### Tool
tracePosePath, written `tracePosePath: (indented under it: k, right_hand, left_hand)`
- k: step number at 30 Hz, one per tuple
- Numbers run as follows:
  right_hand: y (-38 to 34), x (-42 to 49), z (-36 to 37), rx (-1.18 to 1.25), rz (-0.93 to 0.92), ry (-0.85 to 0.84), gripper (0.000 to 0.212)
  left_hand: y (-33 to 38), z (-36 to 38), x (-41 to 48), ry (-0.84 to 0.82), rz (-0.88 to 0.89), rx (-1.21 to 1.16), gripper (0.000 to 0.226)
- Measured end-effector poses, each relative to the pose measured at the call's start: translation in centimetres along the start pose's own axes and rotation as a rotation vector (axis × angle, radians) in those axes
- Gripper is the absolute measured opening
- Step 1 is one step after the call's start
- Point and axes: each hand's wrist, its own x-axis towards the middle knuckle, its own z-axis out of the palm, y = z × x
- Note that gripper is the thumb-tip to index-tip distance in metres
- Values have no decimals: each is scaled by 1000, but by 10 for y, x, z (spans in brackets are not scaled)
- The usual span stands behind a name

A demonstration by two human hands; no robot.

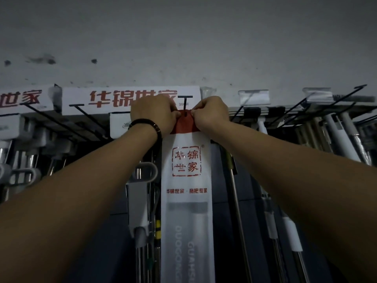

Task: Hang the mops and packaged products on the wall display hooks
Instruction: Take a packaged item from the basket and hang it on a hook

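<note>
2-hand pinch: L hand (152, 113), R hand (212, 113) | pkg (186, 180) top at hook (185, 103) | contents hazy

left hand (154, 113) + right hand (211, 112) pinch red header of packaged mop (186, 180) | 12 o'clock | on black hook (185, 104)

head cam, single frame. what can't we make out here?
- Head view: it is unclear whether the packaged mop is fully threaded onto the hook. The left hand and right hand pinch its top and cover most of it.
- The packaged mop's lower end is cut off by the bottom edge.
- The sign has small print partly behind the left hand.
- The mops at right are too dim and blurred for detail.
</note>
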Motion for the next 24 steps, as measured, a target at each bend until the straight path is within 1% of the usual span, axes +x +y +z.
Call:
tracePosePath:
  k: [3,6,9,12,15,17,18,21,24]
  right_hand:
    - [12,-2,8,-60,-21,-26,12]
    - [24,-3,16,-3,0,-31,9]
    - [29,-3,17,13,9,-58,10]
    - [29,-3,10,1,1,-61,13]
    - [38,-12,-1,-48,-97,-22,27]
    - [51,-23,-9,-122,-217,9,37]
    - [57,-30,-14,-158,-269,16,38]
    - [78,-54,-25,-192,-333,-41,27]
    - [98,-88,-39,-93,-286,-155,12]
  left_hand:
    - [-4,17,2,36,-2,121,35]
    - [-2,30,-4,97,6,199,37]
    - [0,36,-9,119,-1,229,38]
    - [4,33,-13,151,-12,183,38]
    - [9,27,-22,194,-29,90,44]
    - [16,25,-34,222,-21,7,37]
    - [22,24,-42,227,-17,-40,32]
    - [47,24,-74,194,-35,-247,26]
    - [75,30,-116,96,-77,-474,27]
